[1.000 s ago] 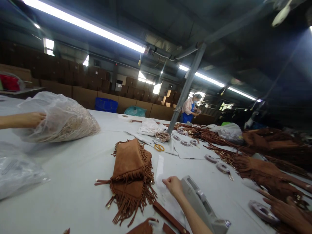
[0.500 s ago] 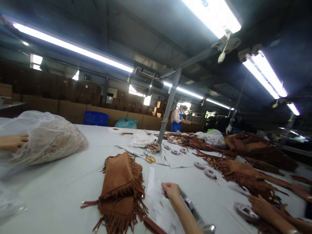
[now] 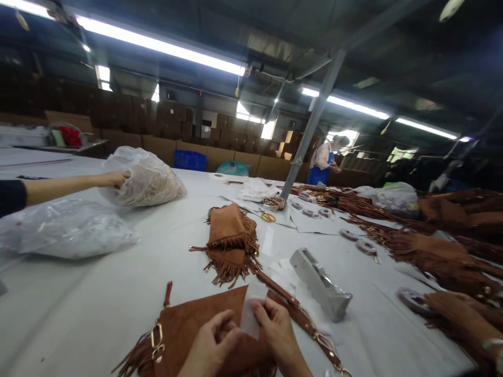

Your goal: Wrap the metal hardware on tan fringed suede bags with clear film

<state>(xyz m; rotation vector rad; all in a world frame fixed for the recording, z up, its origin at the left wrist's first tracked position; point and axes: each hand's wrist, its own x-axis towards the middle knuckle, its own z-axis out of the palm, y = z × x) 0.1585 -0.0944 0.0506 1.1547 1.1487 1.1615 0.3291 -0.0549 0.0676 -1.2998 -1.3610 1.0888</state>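
Note:
A brown suede bag (image 3: 204,324) with fringe and gold rings lies on the table right in front of me. My right hand (image 3: 277,330) pinches a slip of thin white paper (image 3: 250,311) between thumb and fingers, over the bag's upper right part. Left of the paper, my left hand (image 3: 214,343) hovers over or rests on the bag; which of these I cannot tell. Its fingers are loosely bent, thumb and forefinger apart, with nothing visible between them. Beside the bag runs a brown strap (image 3: 310,327) with gold hardware. Behind it stands a grey tape dispenser (image 3: 320,285).
Another fringed brown bag (image 3: 228,230) lies farther back, near yellow-handled scissors (image 3: 268,217). At left, a co-worker's hand (image 3: 113,179) touches a filled plastic bag (image 3: 153,180). Another person's hand (image 3: 451,306) is at right by a tape roll (image 3: 414,302). A metal post (image 3: 314,123) rises from the table.
My view has swung left and drawn back. My right hand has come from beside the dispenser to the near bag, with white paper in it. My left hand and the near bag have come into view.

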